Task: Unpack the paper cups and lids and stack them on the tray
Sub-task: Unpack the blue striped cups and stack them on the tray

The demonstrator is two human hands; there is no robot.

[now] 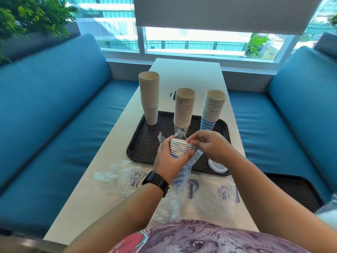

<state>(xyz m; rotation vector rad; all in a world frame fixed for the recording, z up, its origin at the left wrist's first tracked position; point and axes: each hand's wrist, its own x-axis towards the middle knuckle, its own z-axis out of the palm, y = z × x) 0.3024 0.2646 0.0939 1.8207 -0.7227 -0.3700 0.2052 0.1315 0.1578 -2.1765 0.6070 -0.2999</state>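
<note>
While a nested sleeve of paper cups point(180, 148) is gripped near its rims by the left hand point(170, 161), fingers and thumb curled round it, the clear plastic wrapper point(189, 167) of that sleeve is pinched at the cup rims by the curled fingertips of the right hand point(209, 145). Thin, crinkled film is seen bunched on both sides of the cups, and blue-and-white banded cup walls show through it below the left hand, trailing toward the wrist, where a black watch point(156, 181) is worn. Just beyond both hands a dark, textured rectangular tray point(144, 143) lies on the white bench point(191, 73). Three upright stacks are carried on it: a tall plain beige stack point(149, 97) beyond and to the left of the left hand, a second beige stack point(183, 110) straight beyond the hands with film clinging to its base, and a stack with a blue-striped bottom cup point(212, 110) beyond the right hand. Under the right wrist, at the tray's near corner, round white lids point(217, 166) are partly seen. Nearer than the hands, flattened clear bags printed "6.5oz" point(218, 194) are spread on the bench, with another crumpled one point(118, 176) to the left of the left forearm.
</note>
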